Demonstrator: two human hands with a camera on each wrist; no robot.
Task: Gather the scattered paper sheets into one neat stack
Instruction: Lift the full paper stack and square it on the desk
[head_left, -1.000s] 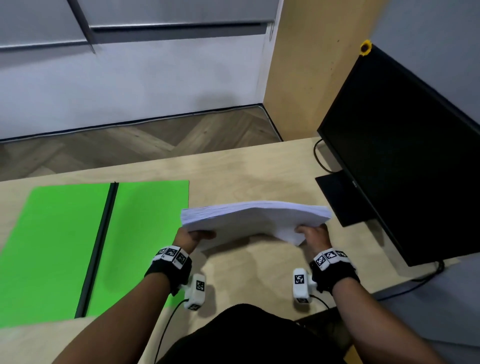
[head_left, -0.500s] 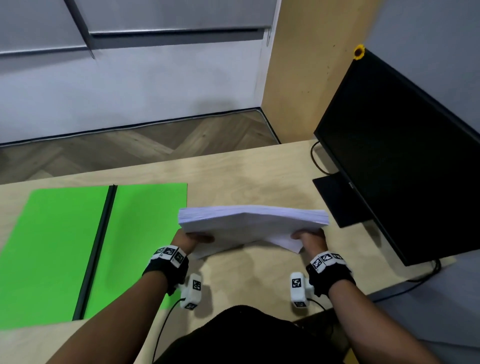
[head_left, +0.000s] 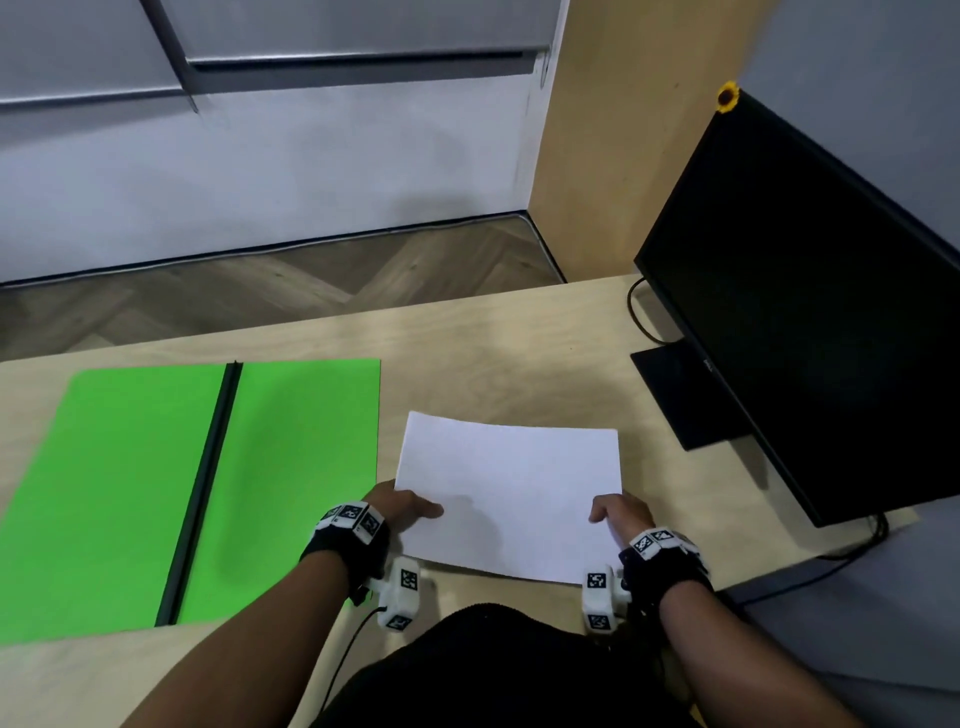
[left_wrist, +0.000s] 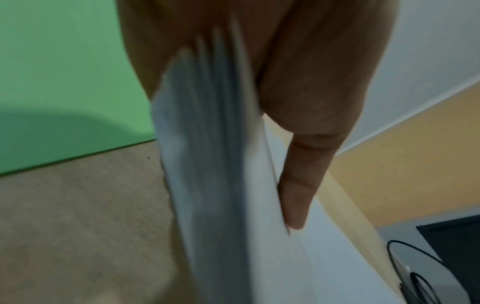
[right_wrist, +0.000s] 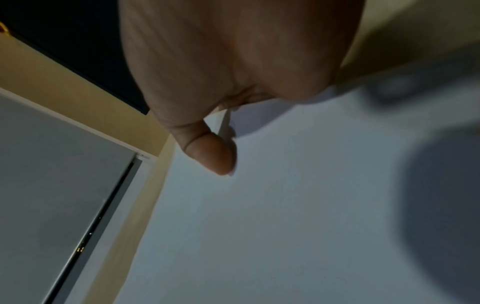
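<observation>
A white paper stack (head_left: 509, 488) lies flat, face up, on or just over the wooden desk (head_left: 519, 353) in front of me; whether its near edge touches the wood is unclear. My left hand (head_left: 400, 506) grips its left edge, thumb (left_wrist: 298, 195) on top, the other fingers hidden beneath. In the left wrist view the sheet edges (left_wrist: 207, 164) look slightly fanned. My right hand (head_left: 621, 512) grips the right edge, its thumb (right_wrist: 215, 156) pressed on the top sheet (right_wrist: 285, 205).
A bright green folder (head_left: 130, 483) with a black spine (head_left: 208, 467) lies open on the desk, left of the stack. A black monitor (head_left: 810, 312) on a flat base (head_left: 680, 395) stands at the right, with a cable (head_left: 639, 322) behind it. The floor drops off beyond the desk's far edge.
The stack was held up off the desk with its far edge showing. Both hands have since lowered and levelled it, so its top face now shows flat.
</observation>
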